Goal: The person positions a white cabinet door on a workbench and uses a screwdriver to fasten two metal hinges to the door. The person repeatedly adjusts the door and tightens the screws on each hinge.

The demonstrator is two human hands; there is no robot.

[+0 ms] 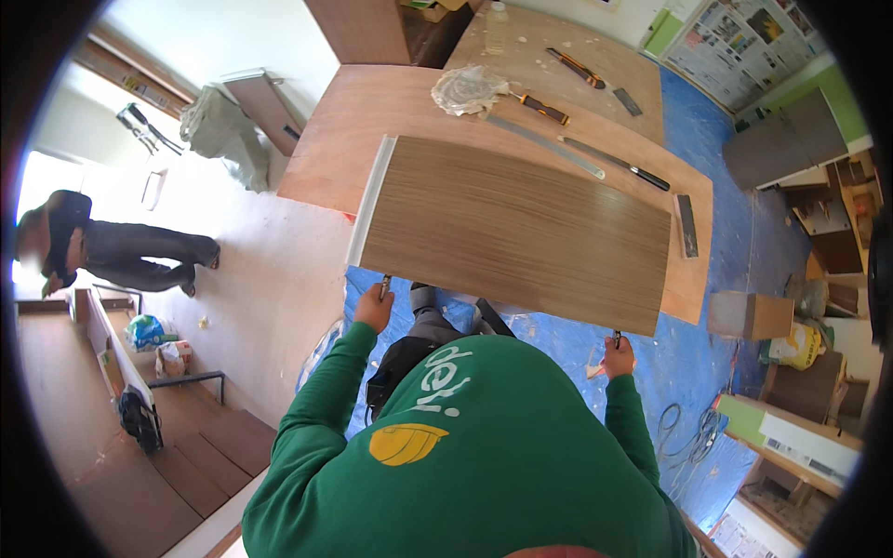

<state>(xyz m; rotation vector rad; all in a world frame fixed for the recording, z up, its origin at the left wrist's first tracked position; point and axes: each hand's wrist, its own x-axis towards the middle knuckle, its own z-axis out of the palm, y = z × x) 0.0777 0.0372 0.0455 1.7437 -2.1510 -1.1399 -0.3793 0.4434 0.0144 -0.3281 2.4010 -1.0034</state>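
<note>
A wood-grain cabinet door panel [516, 232] lies across the plywood worktop in front of me, its near edge jutting toward my body. A pale strip [372, 200] runs along its left end. At the left of the near edge, my left hand [373, 307] is closed on a small hinge-like metal fitting [386, 283]. Near the right corner, my right hand [618, 356] grips a similar dark metal fitting [616, 338]. The fingers partly cover both fittings.
On the plywood worktop [321, 153] lie a screwdriver [544, 110], a utility knife [577, 68], a steel ruler [549, 147], a long-handled blade [619, 164] and a dark flat bar [686, 226]. Blue sheeting [688, 372] covers the floor. Another person [121, 246] stands at the left.
</note>
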